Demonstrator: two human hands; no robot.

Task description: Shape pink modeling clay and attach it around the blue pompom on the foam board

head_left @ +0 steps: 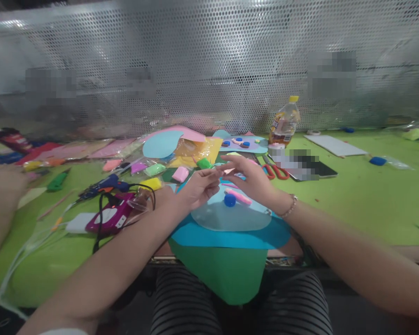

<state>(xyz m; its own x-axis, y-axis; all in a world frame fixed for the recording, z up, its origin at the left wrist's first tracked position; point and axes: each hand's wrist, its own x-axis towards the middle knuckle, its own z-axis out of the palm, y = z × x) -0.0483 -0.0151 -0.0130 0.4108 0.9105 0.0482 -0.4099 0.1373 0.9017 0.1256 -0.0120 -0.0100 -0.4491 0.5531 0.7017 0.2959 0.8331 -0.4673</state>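
My left hand (198, 187) and my right hand (252, 179) meet fingertip to fingertip above a light blue paper shape (216, 218). Both are closed in a pinch on a small pale pink piece (229, 170), probably clay. My right wrist wears a bead bracelet. Under the right hand, a blue clay ball (229, 200) and a pink clay roll (240, 197) rest on the light blue shape. That shape lies on a darker blue sheet (230, 237), which covers a green sheet (223, 274) hanging over the table edge.
Red scissors (276, 171) and a dark flat object lie right of my hands; a yellow-capped bottle (284, 122) stands behind. To the left are clay packets (155, 169), a blue glue gun (103, 184), a magenta device (110, 216) and cables. Another person's arm (0, 204) enters far left. A perforated metal screen (209, 70) closes the back.
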